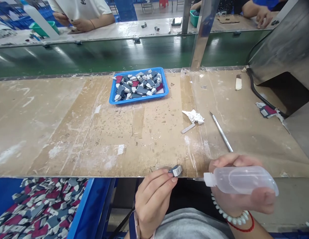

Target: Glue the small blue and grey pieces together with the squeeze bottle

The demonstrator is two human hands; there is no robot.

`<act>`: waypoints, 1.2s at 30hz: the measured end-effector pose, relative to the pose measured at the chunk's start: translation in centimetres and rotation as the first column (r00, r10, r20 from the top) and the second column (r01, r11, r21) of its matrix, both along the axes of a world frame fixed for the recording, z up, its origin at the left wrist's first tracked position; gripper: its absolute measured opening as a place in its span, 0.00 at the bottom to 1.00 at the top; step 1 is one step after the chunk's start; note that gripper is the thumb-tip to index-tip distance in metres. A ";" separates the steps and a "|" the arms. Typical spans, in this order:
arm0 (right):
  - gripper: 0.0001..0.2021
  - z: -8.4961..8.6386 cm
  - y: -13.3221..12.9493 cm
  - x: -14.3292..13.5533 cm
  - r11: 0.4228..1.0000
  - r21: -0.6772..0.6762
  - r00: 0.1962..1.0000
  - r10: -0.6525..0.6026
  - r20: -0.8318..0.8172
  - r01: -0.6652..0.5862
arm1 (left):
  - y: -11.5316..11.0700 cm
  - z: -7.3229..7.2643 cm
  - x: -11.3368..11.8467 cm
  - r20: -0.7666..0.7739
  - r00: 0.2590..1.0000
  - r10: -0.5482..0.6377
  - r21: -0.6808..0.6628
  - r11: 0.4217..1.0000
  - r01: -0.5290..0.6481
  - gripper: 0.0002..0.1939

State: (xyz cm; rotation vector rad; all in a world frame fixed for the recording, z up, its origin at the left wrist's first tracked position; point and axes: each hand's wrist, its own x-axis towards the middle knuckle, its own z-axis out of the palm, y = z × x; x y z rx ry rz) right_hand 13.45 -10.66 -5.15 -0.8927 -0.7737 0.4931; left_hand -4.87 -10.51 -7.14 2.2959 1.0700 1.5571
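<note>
Between the thumb and fingers of my left hand (155, 196) is a small grey-and-white plastic part (176, 170), pinched just above the table's front edge. My right hand (231, 199) is wrapped round a translucent squeeze bottle (241, 180), which lies level with its white tip (208, 179) pointing left toward the part. A gap separates the tip from the part. Beyond my right hand lies a craft knife (221, 131) on the table. What the bottle contains cannot be made out clearly.
A blue tray (138, 101) of grey, white and maroon parts sits on the cardboard-covered table (94, 132). Crumpled tissue (194, 117) lies beside a small metal strip (188, 128). At lower left is a blue bin (81, 212) full of parts. Behind runs a green conveyor (107, 54); people work beyond it.
</note>
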 end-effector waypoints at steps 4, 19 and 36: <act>0.18 0.2 0.4 0.0 0.998 -0.065 0.991 0.014 -0.135 -0.023 | 0.0 0.2 -1.5 -0.137 0.990 0.012 0.123 0.992 0.005 0.17; 0.12 0.5 0.8 -0.4 0.987 -0.061 0.984 0.143 -0.107 -0.150 | 2.3 5.5 -1.9 -0.368 0.924 -0.108 -0.104 0.992 0.074 0.07; 0.11 1.9 2.2 -2.6 0.964 -0.202 0.985 0.171 -0.035 -0.174 | 2.6 3.6 -2.2 -0.167 0.985 -0.044 -0.190 0.982 0.012 0.10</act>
